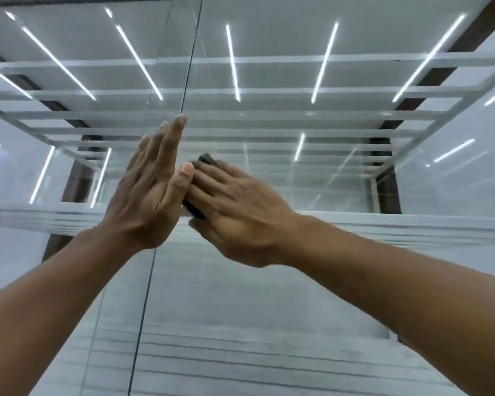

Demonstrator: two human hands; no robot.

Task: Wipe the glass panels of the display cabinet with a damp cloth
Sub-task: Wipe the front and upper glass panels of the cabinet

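The right hand (240,215) is pressing a dark cloth (203,167), fingers flat over it, against the right glass panel (297,172) beside the seam. The left hand (149,190) is lying open, probably bracing the left panel (69,167). Next, sweeping the cloth outward across unwiped glass.

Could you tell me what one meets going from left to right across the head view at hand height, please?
Left hand flat at the glass seam → dark cloth → right hand pressing the cloth → right glass panel.
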